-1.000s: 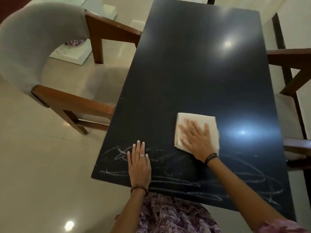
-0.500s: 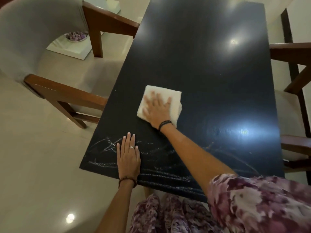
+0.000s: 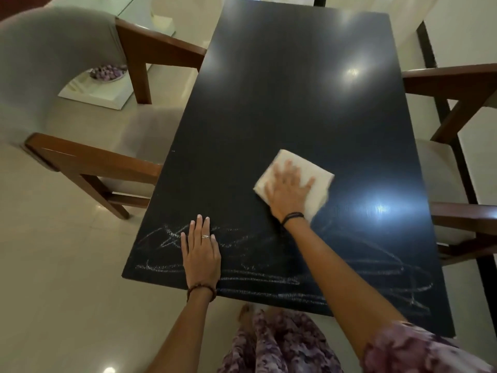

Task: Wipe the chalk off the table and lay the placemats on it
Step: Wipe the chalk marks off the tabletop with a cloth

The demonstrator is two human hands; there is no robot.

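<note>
Both our hands lie flat: the right hand (image 3: 286, 188) presses the cloth (image 3: 294, 181) to the surface (image 3: 295, 90) just beyond the chalk (image 3: 258, 278); the left hand (image 3: 201, 251) rests fingers-straight on the chalk, likely bracing us. No placemats show.

Cloth (image 3: 309, 175) blurred, partly under right hand (image 3: 287, 192); table (image 3: 295, 90) far end cut off at top.

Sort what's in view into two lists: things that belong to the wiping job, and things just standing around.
Part of the job:
- white cloth, pressed flat under the right hand
- chalk marks along the near end
- black table
- left hand, flat on the chalked area

Just standing around:
- grey chair, left
- wooden chair, right
- bowl on the floor

No placemats in view.
</note>
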